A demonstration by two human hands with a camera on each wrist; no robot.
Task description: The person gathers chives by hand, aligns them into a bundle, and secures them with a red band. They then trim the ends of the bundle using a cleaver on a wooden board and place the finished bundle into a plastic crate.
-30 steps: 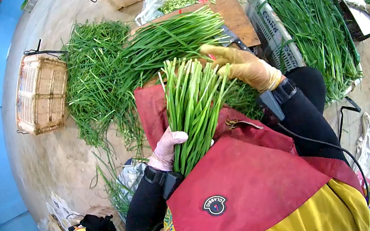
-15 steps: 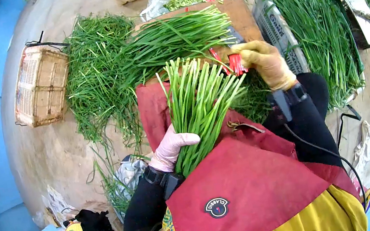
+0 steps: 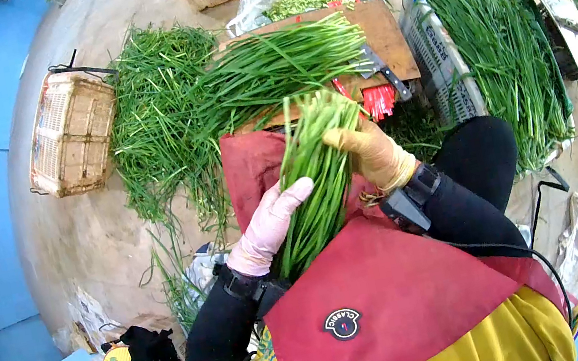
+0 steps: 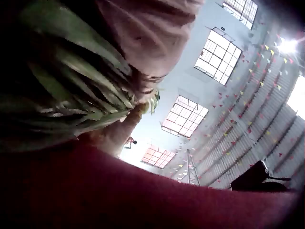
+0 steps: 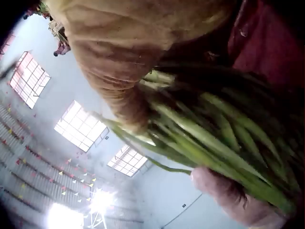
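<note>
A bunch of long green stalks (image 3: 317, 183) is held above the red apron (image 3: 384, 280), its pale ends pointing away from the body. The left hand (image 3: 270, 226), in a pinkish glove, grips the lower part with its thumb across the front. Near the pale ends the right hand (image 3: 375, 153), in a yellowish glove, grips the bunch from the right side. In the right wrist view the yellowish-gloved hand (image 5: 128, 52) curls round the stalks (image 5: 214, 133), and the other thumb (image 5: 219, 191) lies against them lower down.
Beyond the bunch, a wooden board (image 3: 385, 24) bears more stalks (image 3: 290, 56), a knife (image 3: 384, 71) and red strips (image 3: 379, 101). Loose greens (image 3: 161, 110) lie to the left beside a crate (image 3: 73, 133). A full crate of greens (image 3: 499, 58) stands at the right.
The right hand has moved from beside the red strips, left and down onto the bunch, and now grips it. The bunch looks drawn together more narrowly; the left hand has shifted slightly up and right.
</note>
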